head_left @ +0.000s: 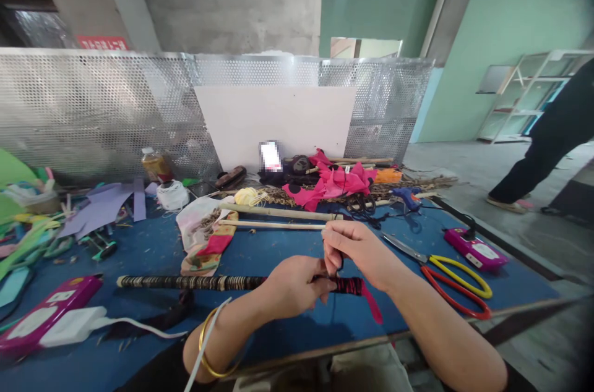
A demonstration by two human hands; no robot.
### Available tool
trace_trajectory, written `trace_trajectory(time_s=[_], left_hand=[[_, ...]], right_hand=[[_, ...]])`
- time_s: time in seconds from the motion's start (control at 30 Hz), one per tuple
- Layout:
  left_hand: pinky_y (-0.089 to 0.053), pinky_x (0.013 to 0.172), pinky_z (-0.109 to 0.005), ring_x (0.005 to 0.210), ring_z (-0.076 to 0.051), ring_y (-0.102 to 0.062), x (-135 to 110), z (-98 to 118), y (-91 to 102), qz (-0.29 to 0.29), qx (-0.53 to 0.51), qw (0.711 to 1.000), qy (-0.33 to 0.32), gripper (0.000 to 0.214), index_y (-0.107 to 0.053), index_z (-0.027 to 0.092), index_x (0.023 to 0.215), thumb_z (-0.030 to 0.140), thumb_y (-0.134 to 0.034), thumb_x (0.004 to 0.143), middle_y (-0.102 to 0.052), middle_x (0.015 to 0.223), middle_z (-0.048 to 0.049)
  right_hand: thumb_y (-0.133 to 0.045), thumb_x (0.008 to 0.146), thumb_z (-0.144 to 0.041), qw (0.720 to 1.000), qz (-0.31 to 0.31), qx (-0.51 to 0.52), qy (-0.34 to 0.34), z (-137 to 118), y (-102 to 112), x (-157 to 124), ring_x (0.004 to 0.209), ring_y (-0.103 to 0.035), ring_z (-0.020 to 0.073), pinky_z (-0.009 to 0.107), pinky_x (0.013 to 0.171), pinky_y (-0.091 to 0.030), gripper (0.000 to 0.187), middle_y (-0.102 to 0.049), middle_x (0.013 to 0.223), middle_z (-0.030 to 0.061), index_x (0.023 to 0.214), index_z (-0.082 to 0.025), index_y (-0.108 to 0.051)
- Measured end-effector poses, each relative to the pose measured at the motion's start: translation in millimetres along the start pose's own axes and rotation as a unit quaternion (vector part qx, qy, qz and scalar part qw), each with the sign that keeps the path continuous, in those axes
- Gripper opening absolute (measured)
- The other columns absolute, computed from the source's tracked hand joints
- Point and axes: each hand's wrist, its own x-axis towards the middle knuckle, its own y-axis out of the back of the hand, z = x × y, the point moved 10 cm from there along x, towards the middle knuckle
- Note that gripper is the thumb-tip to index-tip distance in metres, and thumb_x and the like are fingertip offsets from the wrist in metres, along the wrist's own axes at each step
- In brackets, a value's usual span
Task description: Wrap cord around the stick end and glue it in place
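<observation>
A long stick (195, 282), tightly wound with black and pale bands, lies sideways above the blue table (273, 243). My left hand (297, 284) is closed around it near its right end, where the winding turns dark red. From that end hangs a strip of pink cloth (371, 305). Just above the stick, my right hand (355, 247) pinches a thin dark cord that runs down toward my left fingers. The cord's path between the fingers is partly hidden. To the right of my right hand lie large scissors (423, 258) with a red and a yellow handle.
Two bare sticks (288, 213), patterned cloth (208, 247) and bright pink cloth (334, 185) lie beyond my hands. Purple power strips (476, 250) sit at both sides; a white cable (143, 328) crosses by my left forearm. A person's leg (533, 144) shows at right.
</observation>
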Motion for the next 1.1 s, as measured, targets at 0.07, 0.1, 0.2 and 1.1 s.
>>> trace_trajectory(time_s=[0.07,0.1,0.2,1.1], left_hand=[[-0.038,0.055,-0.022,0.054,-0.014,-0.057,2.5,-0.4,4.0,0.027,0.025,0.999,-0.009,0.020,-0.067,0.020,0.077,0.026,-0.050,0.084,-0.062,0.056,0.0024],[-0.038,0.056,-0.022,0.056,-0.014,-0.058,3.3,1.2,6.8,0.042,0.046,0.998,-0.021,0.019,-0.068,0.020,0.079,0.025,-0.051,0.084,-0.063,0.057,0.0022],[-0.038,0.061,-0.023,0.068,-0.016,-0.062,4.3,7.8,17.3,0.086,0.115,0.988,-0.063,0.021,-0.071,0.021,0.083,0.023,-0.051,0.086,-0.070,0.072,-0.0009],[-0.029,0.043,-0.019,0.044,-0.006,-0.038,21.8,-11.0,74.8,0.082,-0.232,0.969,-0.005,0.027,-0.072,0.010,0.091,0.030,-0.058,0.078,-0.060,0.062,-0.0003]], right_hand=[[-0.053,0.089,-0.040,0.993,0.029,-0.106,0.031,-9.9,9.8,-6.9,0.061,-0.056,0.0121,0.026,0.062,-0.044,0.036,-0.060,0.063,0.0008,0.062,-0.017,-0.058],[-0.052,0.090,-0.039,0.988,0.047,-0.139,0.038,-13.0,16.4,-10.5,0.065,-0.056,0.0126,0.026,0.065,-0.044,0.035,-0.064,0.070,0.0027,0.065,-0.017,-0.061],[-0.053,0.090,-0.039,0.976,0.103,-0.184,0.052,-18.7,40.4,-21.8,0.068,-0.055,0.0132,0.027,0.066,-0.045,0.029,-0.068,0.084,0.0049,0.077,-0.017,-0.068],[-0.049,0.092,-0.039,0.920,0.191,0.279,0.200,42.1,-1.3,-12.8,0.060,-0.043,0.0164,0.029,0.055,-0.035,0.037,-0.038,0.058,-0.0007,0.059,-0.022,-0.049]])
